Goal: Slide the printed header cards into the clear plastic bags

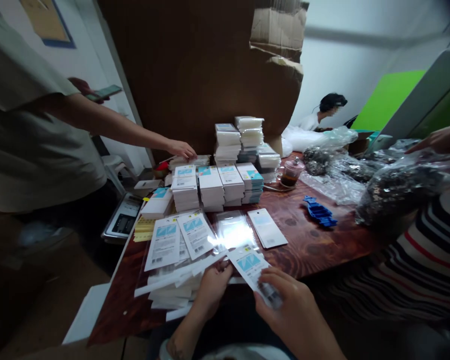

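A white-and-blue printed packaging card (249,265) is pinched in my right hand (290,300), tilted over the table's front edge. Close by on the left is my left hand (214,287), its fingers curled together; what they hold, if anything, is hidden. Beneath and beside it lie clear plastic sleeves (172,292) and white strips in a loose pile. More printed cards (163,242) are fanned out beyond that pile. A clear glossy sleeve (234,230) lies flat ahead of my hands, with a small stack of blank-faced white cards (267,227) on its right.
Stacked cards (185,187) and bagged bundles (249,135) stand at the back. A glass cup (290,172) of dark liquid, a blue plastic piece (319,212) and bags of dark parts (397,192) sit rightward. A co-worker's arm (135,127) reaches in from the left, near a scale (123,217).
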A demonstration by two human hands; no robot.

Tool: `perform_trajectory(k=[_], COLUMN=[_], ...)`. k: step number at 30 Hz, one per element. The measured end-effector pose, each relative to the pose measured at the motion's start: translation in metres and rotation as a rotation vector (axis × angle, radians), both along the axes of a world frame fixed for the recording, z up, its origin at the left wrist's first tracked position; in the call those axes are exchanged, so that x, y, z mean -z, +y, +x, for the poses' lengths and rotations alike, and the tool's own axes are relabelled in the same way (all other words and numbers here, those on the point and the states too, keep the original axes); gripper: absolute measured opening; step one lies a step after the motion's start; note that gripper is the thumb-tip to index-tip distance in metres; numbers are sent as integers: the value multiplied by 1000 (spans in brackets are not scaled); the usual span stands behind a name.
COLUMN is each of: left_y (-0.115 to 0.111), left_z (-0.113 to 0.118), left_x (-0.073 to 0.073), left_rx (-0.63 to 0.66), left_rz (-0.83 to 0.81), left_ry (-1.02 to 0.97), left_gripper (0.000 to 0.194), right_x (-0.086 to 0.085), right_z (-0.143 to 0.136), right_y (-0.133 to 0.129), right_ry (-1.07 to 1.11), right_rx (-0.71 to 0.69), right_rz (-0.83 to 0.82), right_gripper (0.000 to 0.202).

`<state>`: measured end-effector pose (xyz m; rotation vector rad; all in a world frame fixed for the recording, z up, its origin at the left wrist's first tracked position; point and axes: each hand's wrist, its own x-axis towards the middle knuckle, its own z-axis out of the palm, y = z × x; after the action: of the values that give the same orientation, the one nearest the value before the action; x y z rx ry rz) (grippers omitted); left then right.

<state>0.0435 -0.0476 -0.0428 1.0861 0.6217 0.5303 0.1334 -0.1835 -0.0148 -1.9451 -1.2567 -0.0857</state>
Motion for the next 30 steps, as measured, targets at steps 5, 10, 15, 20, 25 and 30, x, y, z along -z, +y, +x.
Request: perform_trajectory(k=[5,10,15,20,25,30], left_y=[1,0,1,1,-2,-2], left_z=[2,-3,-6,-5,-6,-8], left_x=[4,5,-6,-7,4,4], left_rx=[51,9,19,92,180,207], left_rz=[36,6,-145,-79,-94,-90], left_ry=[4,68,28,-9,58,77], left_gripper=[34,37,40,35,37,35], right_x=[2,13,9,10,24,40], right_z=[-14,-11,23,45,41,37], right_y=[29,59,40,39,61,68], right_ry=[-29,78,204,252,475,738], right_rx=[44,0,-432,-476,-177,-115], right_rz=[-47,7,-55,-13,35,86], right_gripper=[10,11,29,14,58,66])
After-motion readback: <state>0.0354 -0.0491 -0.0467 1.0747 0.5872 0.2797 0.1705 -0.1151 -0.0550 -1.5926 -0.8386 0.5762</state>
